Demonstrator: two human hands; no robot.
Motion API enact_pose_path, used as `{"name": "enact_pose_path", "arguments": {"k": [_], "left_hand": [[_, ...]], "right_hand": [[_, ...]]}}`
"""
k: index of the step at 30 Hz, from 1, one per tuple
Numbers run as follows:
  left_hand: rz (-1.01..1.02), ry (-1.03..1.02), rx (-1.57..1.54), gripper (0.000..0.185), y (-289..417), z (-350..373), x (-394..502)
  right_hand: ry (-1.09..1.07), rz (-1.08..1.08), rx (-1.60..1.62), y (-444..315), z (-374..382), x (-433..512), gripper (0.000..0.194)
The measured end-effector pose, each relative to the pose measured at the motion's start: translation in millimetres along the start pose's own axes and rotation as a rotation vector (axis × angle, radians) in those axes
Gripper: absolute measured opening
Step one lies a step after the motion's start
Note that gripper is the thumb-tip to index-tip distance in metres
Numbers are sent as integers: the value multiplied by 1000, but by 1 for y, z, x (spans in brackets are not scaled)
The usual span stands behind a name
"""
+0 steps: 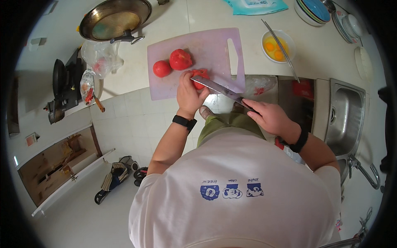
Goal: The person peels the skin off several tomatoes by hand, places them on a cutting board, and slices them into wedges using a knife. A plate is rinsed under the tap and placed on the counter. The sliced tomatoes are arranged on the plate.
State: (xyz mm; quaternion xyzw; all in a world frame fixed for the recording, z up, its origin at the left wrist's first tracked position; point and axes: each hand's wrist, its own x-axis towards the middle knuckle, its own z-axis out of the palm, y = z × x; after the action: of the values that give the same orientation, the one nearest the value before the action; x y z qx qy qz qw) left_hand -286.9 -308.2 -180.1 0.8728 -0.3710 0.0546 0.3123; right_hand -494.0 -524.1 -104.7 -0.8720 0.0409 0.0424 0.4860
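My left hand (193, 96) holds a cut, peeled tomato (198, 81) near the front edge of a pale purple cutting board (214, 46). In my right hand (269, 116) is the dark handle of a kitchen knife (217, 87). Its blade lies across the tomato, with the tip close to my left fingers; how deep it has cut I cannot tell. Two more peeled tomatoes, a larger one (180, 59) and a smaller one (162, 68), sit on the board beyond my left hand.
Right of the board stands a white bowl (285, 34) of raw eggs with chopsticks (280, 46) across it. A frying pan (116, 23), a plastic bag (100, 57) and a bowl of red scraps (87, 86) are at left. The steel sink (347, 114) lies at right.
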Motion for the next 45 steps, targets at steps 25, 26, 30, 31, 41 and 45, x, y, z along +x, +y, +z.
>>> {"name": "enact_pose_path", "arguments": {"k": [25, 26, 30, 31, 41, 45], "left_hand": [[-32, -105, -175, 66, -21, -1, 1], [-28, -106, -180, 65, -22, 0, 1], [-10, -112, -171, 66, -28, 2, -1], [8, -121, -158, 67, -29, 2, -2], [44, -142, -138, 69, -30, -4, -7], [61, -95, -178, 67, -32, -7, -5]], "right_hand": [[-322, 131, -53, -36, -51, 55, 33], [-323, 125, -54, -38, -52, 58, 29], [-299, 72, -76, -38, -48, 68, 19], [-296, 69, -79, -36, -46, 70, 19], [-339, 149, -145, -13, -28, 73, 24], [-249, 112, -82, -3, -19, 68, 26]]}}
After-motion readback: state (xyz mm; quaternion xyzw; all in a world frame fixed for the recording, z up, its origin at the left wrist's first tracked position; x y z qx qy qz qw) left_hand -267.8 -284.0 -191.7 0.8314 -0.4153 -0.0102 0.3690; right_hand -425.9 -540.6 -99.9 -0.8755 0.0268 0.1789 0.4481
